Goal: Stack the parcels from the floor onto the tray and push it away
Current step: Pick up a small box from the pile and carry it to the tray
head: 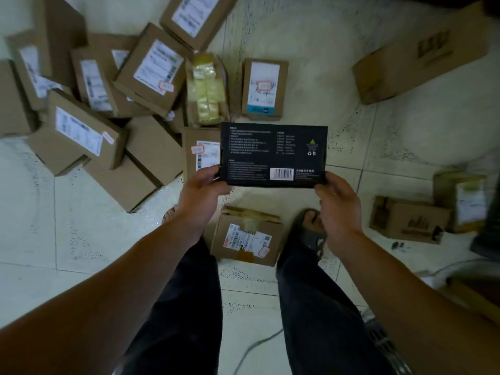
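Note:
I hold a flat black box [273, 155] with white print and a barcode above the floor, in both hands. My left hand [201, 189] grips its lower left corner and my right hand [338, 201] its lower right corner. Below it, between my feet, a small brown parcel [247, 236] with a label lies on the tiled floor. A heap of several brown labelled parcels [89, 104] covers the floor at the upper left. A parcel wrapped in yellow tape [207, 90] and an upright labelled parcel [263, 89] stand behind the black box. No tray is in view.
A long brown carton [422, 55] lies at the upper right. Two smaller cartons [408, 219] sit at the right, next to a dark object at the frame's edge. A grey cable [259, 345] runs over the tiles by my right leg.

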The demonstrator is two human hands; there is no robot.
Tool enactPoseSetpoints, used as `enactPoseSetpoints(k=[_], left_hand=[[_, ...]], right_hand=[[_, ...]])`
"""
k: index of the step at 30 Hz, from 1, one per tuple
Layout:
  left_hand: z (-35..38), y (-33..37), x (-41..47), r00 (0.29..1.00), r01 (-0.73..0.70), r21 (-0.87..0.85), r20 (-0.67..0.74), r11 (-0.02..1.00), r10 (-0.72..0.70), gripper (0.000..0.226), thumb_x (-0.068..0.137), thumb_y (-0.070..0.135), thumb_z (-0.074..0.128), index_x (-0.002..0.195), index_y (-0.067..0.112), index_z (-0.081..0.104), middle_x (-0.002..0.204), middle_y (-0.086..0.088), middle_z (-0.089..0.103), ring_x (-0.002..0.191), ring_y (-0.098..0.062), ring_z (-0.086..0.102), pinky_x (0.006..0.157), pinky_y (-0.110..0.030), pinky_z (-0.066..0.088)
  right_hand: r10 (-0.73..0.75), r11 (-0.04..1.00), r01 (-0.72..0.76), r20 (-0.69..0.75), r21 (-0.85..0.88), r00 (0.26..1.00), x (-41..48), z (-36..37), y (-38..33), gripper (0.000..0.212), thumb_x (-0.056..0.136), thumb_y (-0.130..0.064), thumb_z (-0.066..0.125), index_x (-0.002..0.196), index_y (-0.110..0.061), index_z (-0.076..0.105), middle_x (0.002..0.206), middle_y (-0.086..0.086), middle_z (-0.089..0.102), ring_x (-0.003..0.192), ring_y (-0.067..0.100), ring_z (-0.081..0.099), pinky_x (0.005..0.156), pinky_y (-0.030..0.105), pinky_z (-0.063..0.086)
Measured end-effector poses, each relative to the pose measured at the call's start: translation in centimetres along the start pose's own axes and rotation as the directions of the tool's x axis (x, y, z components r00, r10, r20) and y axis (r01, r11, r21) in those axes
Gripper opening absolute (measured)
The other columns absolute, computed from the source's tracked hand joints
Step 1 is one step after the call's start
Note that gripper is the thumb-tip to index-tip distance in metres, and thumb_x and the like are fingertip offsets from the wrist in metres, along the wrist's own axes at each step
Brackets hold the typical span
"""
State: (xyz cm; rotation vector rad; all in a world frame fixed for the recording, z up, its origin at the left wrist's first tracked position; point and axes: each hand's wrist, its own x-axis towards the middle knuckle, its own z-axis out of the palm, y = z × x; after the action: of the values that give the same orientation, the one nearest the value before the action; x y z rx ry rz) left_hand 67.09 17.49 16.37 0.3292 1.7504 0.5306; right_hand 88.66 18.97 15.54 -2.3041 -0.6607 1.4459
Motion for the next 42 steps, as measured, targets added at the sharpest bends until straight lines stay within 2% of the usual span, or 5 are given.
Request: enactPoseSetpoints(k=[13,19,29,36,42], left_hand=[[-12.6,13.5,-17.2,0.967,-0.244,-0.147,-0.110,0.959,0.229,0.033,0.092,0.001,0.060,0.126,0.003,0.059,0.107,-0.002,0.064,0.086,0.000,0.060,0.078,-0.011,0.050],[-17.8,16.0,-24.9,0.948,-0.315,-0.164,-0.112,0.935,0.299,0.034,0.093,0.006,0.060,0.128,0.008,0.060,0.116,-0.002,0.065,0.101,-0.010,0.061,0.099,-0.028,0.047],[-20.0,11.1,-39.2,0.908,-0.341,-0.266,-0.342,0.901,0.243,0.024,0.093,0.016,0.063,0.116,0.021,0.067,0.113,0.004,0.065,0.093,0.002,0.057,0.071,-0.016,0.040],[-22.8,6.5,-46.9,0.855,-0.394,-0.392,-0.488,0.831,0.176,0.016,0.094,0.012,0.063,0.099,0.026,0.069,0.107,0.007,0.069,0.111,-0.019,0.060,0.105,-0.041,0.043],[-27.3,4.1,-50.2,0.824,-0.439,-0.458,-0.548,0.773,0.144,0.017,0.097,0.014,0.058,0.109,0.024,0.066,0.109,0.006,0.067,0.106,-0.017,0.059,0.094,-0.033,0.045]], right_hand=[[-0.184,0.964,0.196,-0.080,0.179,0.980,-21.7,-3.2,-14.0,0.027,0.094,-0.011,0.060,0.105,-0.033,0.068,0.098,-0.016,0.070,0.094,0.006,0.063,0.081,0.022,0.046],[-0.255,0.947,0.263,-0.067,0.186,0.965,-31.0,-4.4,-16.4,0.026,0.093,-0.013,0.062,0.099,-0.038,0.068,0.093,-0.020,0.071,0.094,0.006,0.064,0.076,0.022,0.046],[-0.458,0.888,0.444,0.127,0.120,0.880,-39.6,-8.7,-16.7,0.025,0.094,-0.016,0.060,0.115,-0.028,0.068,0.102,-0.016,0.069,0.097,0.004,0.061,0.083,0.028,0.049],[-0.524,0.846,0.529,0.289,0.068,0.801,-45.3,-8.5,-16.2,0.020,0.094,-0.022,0.062,0.110,-0.033,0.068,0.101,-0.013,0.065,0.094,0.007,0.058,0.068,0.020,0.041],[-0.558,0.802,0.596,0.402,0.038,0.726,-49.7,-5.2,-16.5,0.019,0.095,-0.021,0.061,0.106,-0.036,0.063,0.099,-0.014,0.063,0.089,0.001,0.055,0.071,0.023,0.041]])
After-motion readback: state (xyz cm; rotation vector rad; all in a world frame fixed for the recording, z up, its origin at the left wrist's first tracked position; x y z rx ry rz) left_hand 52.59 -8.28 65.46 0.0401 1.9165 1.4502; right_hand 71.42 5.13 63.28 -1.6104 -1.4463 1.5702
